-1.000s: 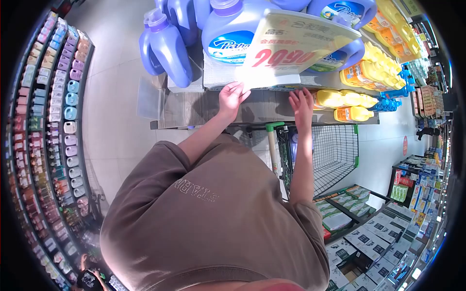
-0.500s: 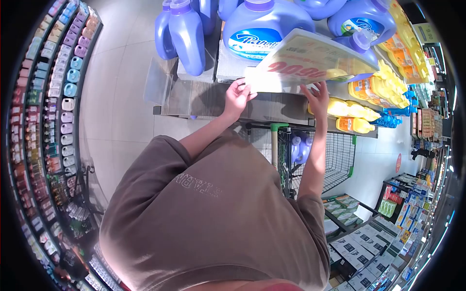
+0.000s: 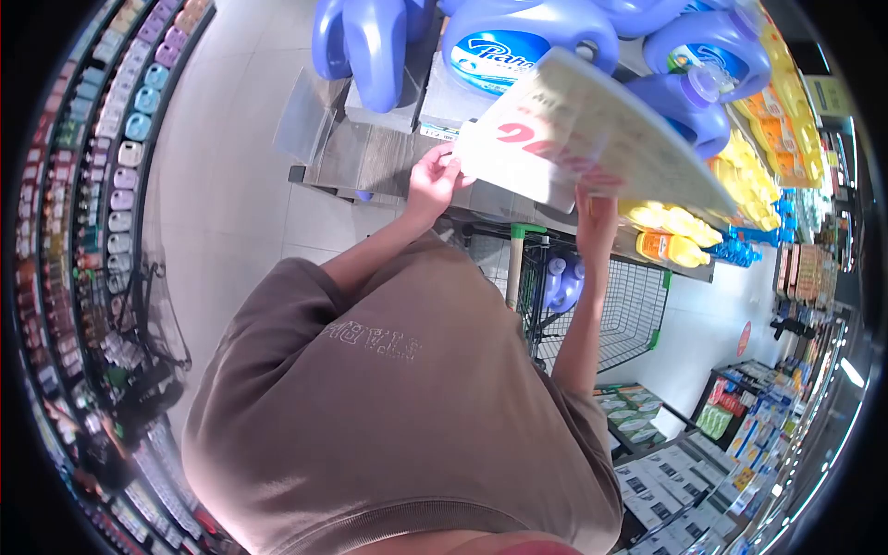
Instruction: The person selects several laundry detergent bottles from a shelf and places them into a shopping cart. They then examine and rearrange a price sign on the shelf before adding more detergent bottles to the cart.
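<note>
A translucent price sign (image 3: 546,139) with large red digits is tilted in front of purple detergent bottles (image 3: 555,26). My left hand (image 3: 432,185) pinches its lower left corner between thumb and fingers. At the lower edge, farther right, my right hand (image 3: 597,215) grips the sign, its fingertips partly hidden by the sheet. The sheet bends slightly and covers part of the bottles behind it. Under my left hand runs the wooden front of the display (image 3: 370,162).
A wire shopping cart (image 3: 624,301) holding purple bottles (image 3: 562,285) stands below my right forearm. Yellow bottles (image 3: 673,248) lie on the display's right side. Stocked shelves (image 3: 120,199) line the left, and stacked boxes (image 3: 666,481) stand at lower right.
The sign has swung, its right part dropping lower and toward me. My right hand has closed at its lower edge. My left hand has moved slightly left, still pinching the corner.
</note>
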The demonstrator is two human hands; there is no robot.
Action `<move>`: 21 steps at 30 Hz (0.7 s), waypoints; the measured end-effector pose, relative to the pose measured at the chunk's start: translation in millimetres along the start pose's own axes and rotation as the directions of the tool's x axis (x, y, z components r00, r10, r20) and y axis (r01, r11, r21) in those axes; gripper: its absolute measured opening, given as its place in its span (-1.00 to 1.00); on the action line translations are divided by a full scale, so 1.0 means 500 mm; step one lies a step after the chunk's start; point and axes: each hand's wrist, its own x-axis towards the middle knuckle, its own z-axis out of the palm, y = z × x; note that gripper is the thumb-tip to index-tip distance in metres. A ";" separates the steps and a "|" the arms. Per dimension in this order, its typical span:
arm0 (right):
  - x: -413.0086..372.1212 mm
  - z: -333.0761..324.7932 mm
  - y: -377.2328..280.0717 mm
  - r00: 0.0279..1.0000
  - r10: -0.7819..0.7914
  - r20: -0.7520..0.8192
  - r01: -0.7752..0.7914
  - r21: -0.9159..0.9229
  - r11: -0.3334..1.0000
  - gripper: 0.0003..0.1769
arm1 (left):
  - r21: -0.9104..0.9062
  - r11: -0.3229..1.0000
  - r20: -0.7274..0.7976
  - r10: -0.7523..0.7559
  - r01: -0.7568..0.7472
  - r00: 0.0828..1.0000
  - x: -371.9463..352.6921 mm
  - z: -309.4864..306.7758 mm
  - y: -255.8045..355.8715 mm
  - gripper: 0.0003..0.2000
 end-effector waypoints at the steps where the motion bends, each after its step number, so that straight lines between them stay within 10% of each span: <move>1: -0.031 0.008 0.005 0.998 0.061 0.001 -0.061 -0.037 0.997 -0.78 | -0.004 1.000 -0.017 0.006 -0.006 1.000 -0.011 -0.010 0.012 -0.72; 13: -0.072 0.240 0.128 0.917 0.173 0.359 -0.097 -0.220 0.971 -0.86 | 0.303 0.952 -0.386 0.159 -0.038 0.909 -0.021 -0.284 -0.038 -0.66; 20: -0.030 0.362 0.190 0.932 -0.019 0.362 0.029 -0.023 0.999 -0.80 | 0.867 0.475 -0.369 0.405 0.153 0.837 0.044 -0.369 -0.032 -0.70; 21: -0.023 0.364 0.181 0.872 0.164 0.461 -0.123 -0.117 0.986 -0.77 | 0.910 0.397 -0.317 0.474 0.122 0.821 0.053 -0.383 -0.039 -0.71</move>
